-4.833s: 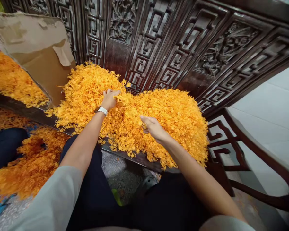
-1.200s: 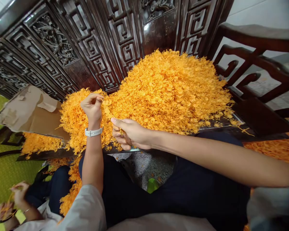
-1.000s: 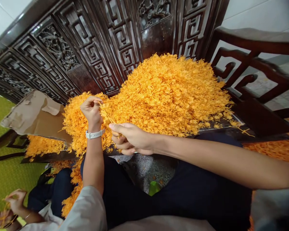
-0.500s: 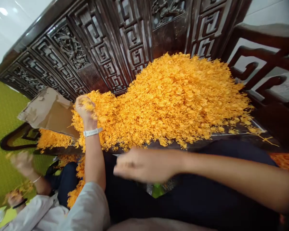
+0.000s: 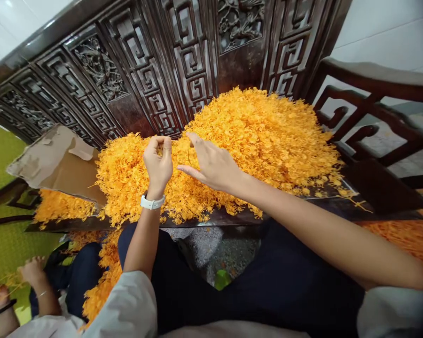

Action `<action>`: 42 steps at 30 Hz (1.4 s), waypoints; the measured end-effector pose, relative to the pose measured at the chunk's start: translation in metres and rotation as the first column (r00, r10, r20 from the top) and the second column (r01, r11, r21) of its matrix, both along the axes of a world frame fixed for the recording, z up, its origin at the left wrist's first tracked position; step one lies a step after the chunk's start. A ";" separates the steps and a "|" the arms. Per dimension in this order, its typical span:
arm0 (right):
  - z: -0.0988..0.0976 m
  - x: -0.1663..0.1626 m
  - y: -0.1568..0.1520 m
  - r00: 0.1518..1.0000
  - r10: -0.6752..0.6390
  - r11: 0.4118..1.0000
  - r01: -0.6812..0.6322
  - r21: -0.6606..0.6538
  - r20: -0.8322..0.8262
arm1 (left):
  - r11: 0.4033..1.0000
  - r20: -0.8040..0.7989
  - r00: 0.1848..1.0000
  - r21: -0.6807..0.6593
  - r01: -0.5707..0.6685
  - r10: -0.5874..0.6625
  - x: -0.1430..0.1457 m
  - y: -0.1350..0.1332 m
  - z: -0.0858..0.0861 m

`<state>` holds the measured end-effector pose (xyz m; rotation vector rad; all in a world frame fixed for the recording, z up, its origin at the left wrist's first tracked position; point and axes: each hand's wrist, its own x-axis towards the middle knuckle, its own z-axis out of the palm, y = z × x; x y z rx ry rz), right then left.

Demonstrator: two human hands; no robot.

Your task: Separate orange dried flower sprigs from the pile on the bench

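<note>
A long heap of small orange-yellow, frilly pieces (image 5: 268, 136), which look like plastic flower parts, covers the dark wooden bench seat. Over the heap's left part, my left hand (image 5: 158, 164) is raised in a pinch, a white band on its wrist. Whatever its fingertips hold is too small to make out. Facing it from the right, my right hand (image 5: 216, 166) is stretched out over the heap, thumb and fingers apart. A thin strand seems to show near its fingers, but I cannot tell whether they touch it.
A torn cardboard box (image 5: 61, 162) stands on the bench to the left. The carved bench back (image 5: 137, 117) rises behind the heap, and an armrest (image 5: 370, 103) closes the right end. At lower left, a co-worker's hands (image 5: 31, 271) handle orange strands. More orange pieces (image 5: 409, 239) lie lower right.
My right hand has moved up from above my lap to the heap and opened. My left hand has come right, toward it; the orange piece seen in it before no longer shows.
</note>
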<state>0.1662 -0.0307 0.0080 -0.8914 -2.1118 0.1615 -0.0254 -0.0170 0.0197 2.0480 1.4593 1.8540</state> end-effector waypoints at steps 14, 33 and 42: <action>0.022 0.011 -0.022 0.967 0.207 0.831 -0.096 0.548 -0.145 | 0.998 -0.317 0.948 -0.065 0.018 -0.038 -0.020 0.015 -0.007; 0.013 0.043 0.031 0.970 0.051 0.863 -0.163 -0.479 -0.238 | 0.996 0.069 0.997 -0.089 -0.021 0.027 -0.036 0.006 0.002; 0.006 -0.013 -0.001 0.373 -0.200 0.324 -0.847 -0.421 -0.906 | 0.996 -0.057 0.997 -0.077 0.038 -0.043 0.016 -0.014 -0.006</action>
